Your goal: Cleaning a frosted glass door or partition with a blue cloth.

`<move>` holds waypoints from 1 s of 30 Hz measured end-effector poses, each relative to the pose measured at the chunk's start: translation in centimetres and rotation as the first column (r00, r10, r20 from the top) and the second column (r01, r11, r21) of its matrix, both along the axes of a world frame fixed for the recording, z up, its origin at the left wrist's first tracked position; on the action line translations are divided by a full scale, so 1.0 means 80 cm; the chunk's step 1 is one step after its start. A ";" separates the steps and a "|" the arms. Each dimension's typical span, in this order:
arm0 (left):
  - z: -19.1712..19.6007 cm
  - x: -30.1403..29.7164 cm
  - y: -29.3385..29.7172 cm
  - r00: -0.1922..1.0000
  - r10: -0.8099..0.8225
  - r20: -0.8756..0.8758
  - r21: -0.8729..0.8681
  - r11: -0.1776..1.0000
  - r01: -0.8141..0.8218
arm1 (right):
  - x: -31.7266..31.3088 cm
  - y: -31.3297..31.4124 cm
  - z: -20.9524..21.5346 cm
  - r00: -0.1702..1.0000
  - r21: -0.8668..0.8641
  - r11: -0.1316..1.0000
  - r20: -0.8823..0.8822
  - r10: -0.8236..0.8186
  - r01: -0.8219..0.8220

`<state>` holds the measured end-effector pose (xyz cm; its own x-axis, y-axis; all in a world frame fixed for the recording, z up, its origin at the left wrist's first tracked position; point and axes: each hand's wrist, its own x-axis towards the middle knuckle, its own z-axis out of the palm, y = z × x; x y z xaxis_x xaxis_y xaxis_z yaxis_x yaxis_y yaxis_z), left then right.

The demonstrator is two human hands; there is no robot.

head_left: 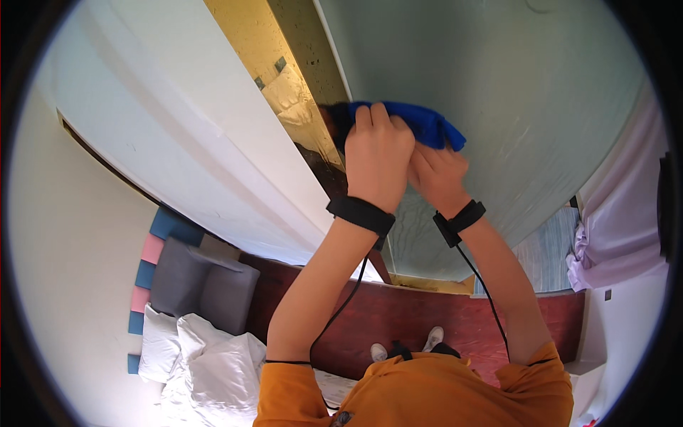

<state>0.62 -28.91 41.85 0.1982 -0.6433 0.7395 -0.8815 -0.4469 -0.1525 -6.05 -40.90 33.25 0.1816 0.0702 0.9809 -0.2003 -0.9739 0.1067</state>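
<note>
A blue cloth point(427, 122) lies bunched against a greenish, frosted glass panel point(484, 64), close to the panel's pale left edge. My left hand point(379, 153) grips the cloth with bent fingers, beside that edge. Just right of it and a little lower, my right hand point(440, 174) closes on the cloth's lower right part; its fingertips are partly hidden. Streaks and wet-looking marks show on the glass. Both wrists wear black straps with thin cables.
A gold mirror-like strip point(284, 92) and a white panel point(178, 121) stand left of the glass. Below left are a grey armchair point(203, 281) and white bedding point(213, 359). The floor point(341, 313) is dark red. A pale lilac curtain point(605, 206) hangs at right.
</note>
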 end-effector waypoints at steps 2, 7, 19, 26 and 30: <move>-0.022 0.001 0.002 1.000 -0.012 -0.018 0.014 1.000 0.012 | -0.003 0.003 -0.021 1.000 0.002 1.000 -0.023 0.007 -0.007; -0.061 -0.001 -0.003 0.993 0.017 -0.117 0.072 0.997 -0.008 | -0.005 0.004 -0.071 0.995 0.065 0.998 -0.095 0.017 -0.011; -0.141 0.006 -0.008 0.977 0.021 -0.211 0.170 0.985 0.016 | -0.009 -0.011 -0.169 0.988 0.012 0.997 -0.132 0.079 -0.078; -0.153 -0.001 -0.010 0.982 0.000 -0.189 0.174 0.984 0.034 | -0.013 -0.008 -0.196 0.990 0.064 0.995 -0.112 0.082 -0.075; -0.167 0.001 -0.005 0.978 0.016 -0.208 0.207 0.978 0.028 | -0.014 -0.009 -0.211 0.981 0.036 0.995 -0.170 0.095 -0.090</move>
